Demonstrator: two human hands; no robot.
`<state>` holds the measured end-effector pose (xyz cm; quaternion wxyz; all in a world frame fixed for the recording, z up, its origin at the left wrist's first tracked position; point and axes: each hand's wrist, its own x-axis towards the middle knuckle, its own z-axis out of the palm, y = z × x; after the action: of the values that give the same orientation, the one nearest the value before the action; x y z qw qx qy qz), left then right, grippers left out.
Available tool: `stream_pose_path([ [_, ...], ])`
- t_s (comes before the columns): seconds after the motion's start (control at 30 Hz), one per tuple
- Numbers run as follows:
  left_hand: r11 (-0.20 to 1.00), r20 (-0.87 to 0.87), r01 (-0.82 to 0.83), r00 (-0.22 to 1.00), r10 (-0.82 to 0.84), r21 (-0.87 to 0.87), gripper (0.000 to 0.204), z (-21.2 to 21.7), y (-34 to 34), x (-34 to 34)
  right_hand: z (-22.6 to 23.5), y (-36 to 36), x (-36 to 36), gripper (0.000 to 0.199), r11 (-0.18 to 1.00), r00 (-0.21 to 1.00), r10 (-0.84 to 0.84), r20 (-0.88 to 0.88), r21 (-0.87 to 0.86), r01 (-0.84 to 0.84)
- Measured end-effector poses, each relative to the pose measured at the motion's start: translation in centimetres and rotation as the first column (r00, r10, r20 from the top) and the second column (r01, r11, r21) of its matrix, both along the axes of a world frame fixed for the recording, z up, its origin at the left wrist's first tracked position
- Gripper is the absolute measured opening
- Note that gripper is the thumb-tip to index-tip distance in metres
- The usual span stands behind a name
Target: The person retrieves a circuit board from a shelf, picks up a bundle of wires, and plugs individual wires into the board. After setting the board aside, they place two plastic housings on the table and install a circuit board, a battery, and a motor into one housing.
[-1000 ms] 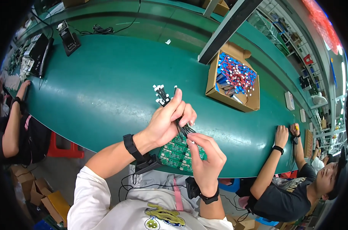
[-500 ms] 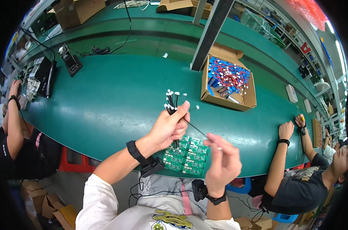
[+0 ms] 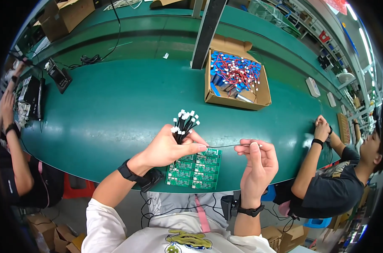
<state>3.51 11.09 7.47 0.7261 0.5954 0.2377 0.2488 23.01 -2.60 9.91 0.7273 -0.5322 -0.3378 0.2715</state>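
The left hand point(image 3: 164, 145) grasps a bundle of black cables point(image 3: 182, 125), seemingly to hold them together, while the right hand point(image 3: 260, 166) pinches a single cable point(image 3: 226, 146) stretched sideways.

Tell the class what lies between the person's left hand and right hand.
In the head view, one thin dark cable spans the gap between the left hand, which also holds a white-tipped cable bundle, and the right hand.

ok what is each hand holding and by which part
The left hand holds a bundle of black cables just below their white connectors; the right hand pinches a single dark cable near its white-tipped end.
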Motion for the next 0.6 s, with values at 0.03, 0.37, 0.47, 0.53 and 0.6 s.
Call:
stream_pose_path([
  [0.03, 0.998, 0.004, -0.033, 0.999, 0.033, 0.046, 0.012, -0.3, -0.1, 0.1, 0.0, 0.0, -0.2, 0.017, 1.000, 1.000, -0.005, 0.001, -0.006, 0.005],
  [0.37, 0.997, -0.055, 0.072, 0.996, -0.071, 0.009, 0.012, 0.9, 0.1, 0.1, -1.8, 0.4, -2.1, 0.015, 0.948, 0.940, 0.305, 0.151, -0.140, -0.285],
  [0.47, 0.995, -0.099, 0.101, 0.990, -0.100, 0.005, 0.013, 1.1, 0.5, 0.2, -2.0, 0.4, -1.8, 0.013, 0.953, 0.957, 0.279, 0.074, -0.146, -0.267],
  [0.53, 0.993, -0.110, 0.087, 0.991, -0.078, 0.078, 0.013, 1.2, 0.5, 0.7, -2.2, 0.2, -1.6, 0.012, 0.959, 0.967, 0.253, 0.009, -0.130, -0.250],
  [0.6, 0.991, -0.114, 0.082, 0.991, -0.070, 0.105, 0.013, 1.3, 0.3, 0.8, -2.1, 0.1, -1.8, 0.011, 0.957, 0.968, 0.251, 0.000, -0.147, -0.249],
])
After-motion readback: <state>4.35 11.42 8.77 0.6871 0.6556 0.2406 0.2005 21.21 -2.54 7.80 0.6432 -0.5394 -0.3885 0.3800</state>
